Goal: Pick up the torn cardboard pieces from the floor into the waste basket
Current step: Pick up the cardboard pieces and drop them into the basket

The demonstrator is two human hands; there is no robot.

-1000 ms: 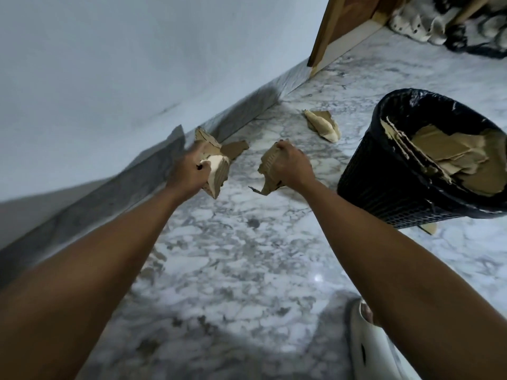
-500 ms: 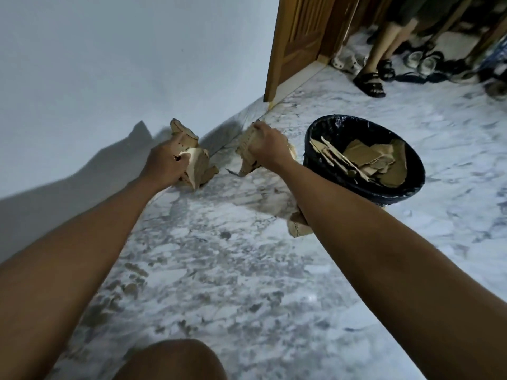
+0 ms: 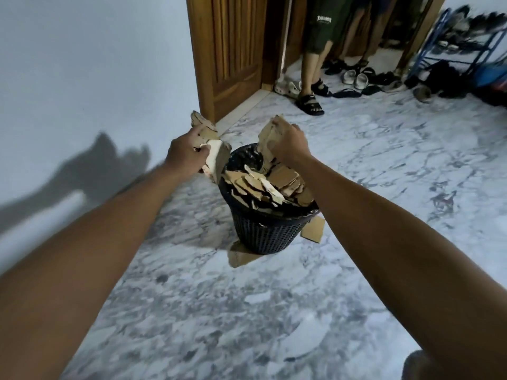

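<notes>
the basket stands on the floor, heaped with cardboard. the right hand clutches a scrap right over its far rim, nearer the drop. the left hand grips scraps just left of the rim.

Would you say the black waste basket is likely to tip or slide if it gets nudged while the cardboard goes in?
The waste basket probably slides easily: it looks like light mesh plastic on polished marble floor. It may tip too, since it narrows downward and torn cardboard is heaped at its rim.
</notes>
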